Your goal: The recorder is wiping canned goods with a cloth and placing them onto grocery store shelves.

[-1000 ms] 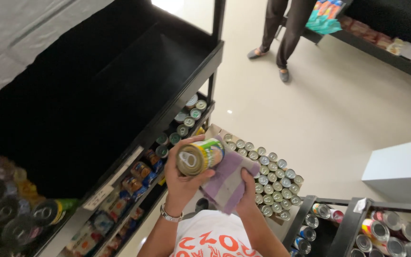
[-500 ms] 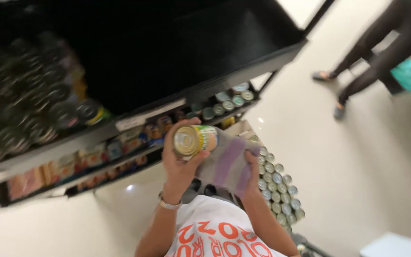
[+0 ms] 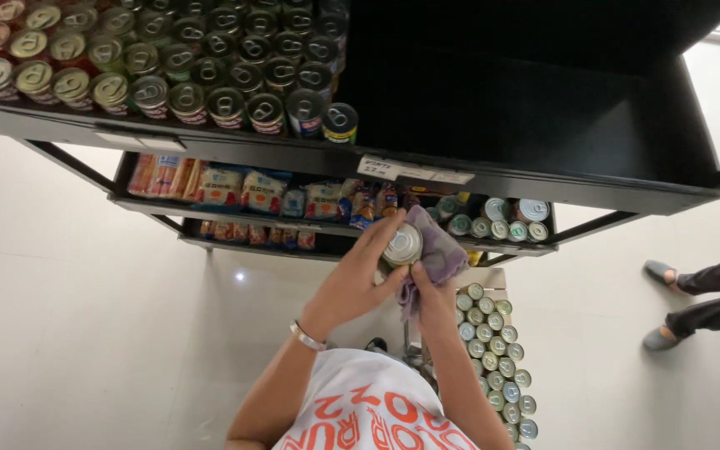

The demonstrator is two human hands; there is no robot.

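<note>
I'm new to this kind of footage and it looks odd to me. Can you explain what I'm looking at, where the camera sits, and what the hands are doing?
The camera sits on a person's head and looks straight down, so you see their shirt at the bottom and both arms reaching forward. The left hand grips a can by its side. The right hand holds a purple cloth against that can. In front stands a black shelf with rows of cans on its top level and packets on a lower one. A box of more cans sits on the floor. Another person's legs show at the right.
</note>
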